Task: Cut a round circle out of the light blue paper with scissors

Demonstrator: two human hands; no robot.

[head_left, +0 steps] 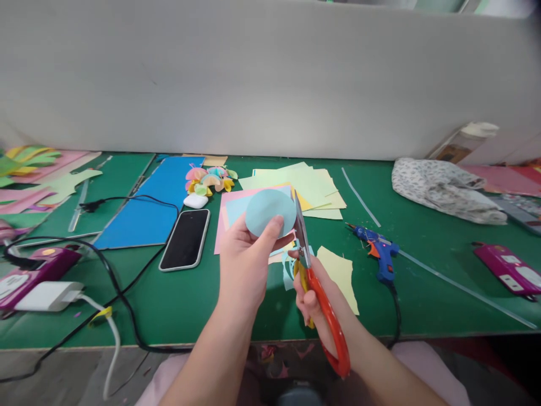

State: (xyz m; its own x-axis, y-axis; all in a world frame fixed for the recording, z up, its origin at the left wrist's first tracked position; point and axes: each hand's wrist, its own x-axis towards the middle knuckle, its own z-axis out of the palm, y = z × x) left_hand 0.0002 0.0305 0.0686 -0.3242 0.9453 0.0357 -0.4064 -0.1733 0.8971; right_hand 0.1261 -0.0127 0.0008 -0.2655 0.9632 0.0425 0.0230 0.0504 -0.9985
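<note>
My left hand (pixel 253 242) pinches a round light-blue paper disc (pixel 269 208), thumb on top and fingers beneath. In my right hand (pixel 315 299) is a pair of scissors (pixel 327 316) with one orange-red handle and one yellow handle. The blades point away from me, right beside the disc's right edge; whether they touch the paper I cannot tell. Under my hands lie light-blue paper scraps (pixel 289 273) and a cut piece of pale yellow paper (pixel 340 276). Behind the disc are stacked pink and blue sheets (pixel 230 206) and pale green-yellow sheets (pixel 315 175).
Left of my hands are a phone (pixel 185 239), a blue board (pixel 141 211), paper flowers (pixel 211 179), a purple power strip (pixel 42 270) and loose cables. On the right lie a blue glue gun (pixel 382 254), glue sticks (pixel 465 287), patterned cloth (pixel 439 189) and another purple power strip (pixel 507 268).
</note>
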